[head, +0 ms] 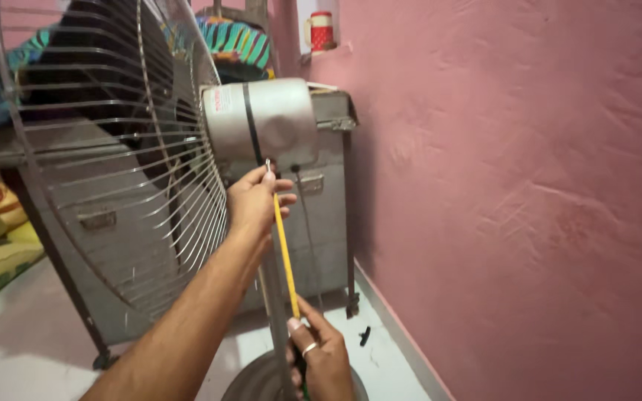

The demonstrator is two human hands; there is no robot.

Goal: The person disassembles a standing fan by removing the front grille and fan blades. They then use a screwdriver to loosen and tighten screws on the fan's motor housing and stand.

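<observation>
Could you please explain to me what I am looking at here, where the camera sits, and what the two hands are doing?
There is one picture, taken by a camera worn on the person's head, looking down along their arms. In front of them stands a pedestal fan: a wire guard and a grey motor housing behind it. The left hand reaches up under the housing and steadies the metal tip of a long screwdriver with a yellow shaft. The right hand, wearing a ring, has its grip on the lower end near the fan's round base. Behind the fan are a grey metal trunk, a pink wall and a red and white mug on a ledge.
</observation>
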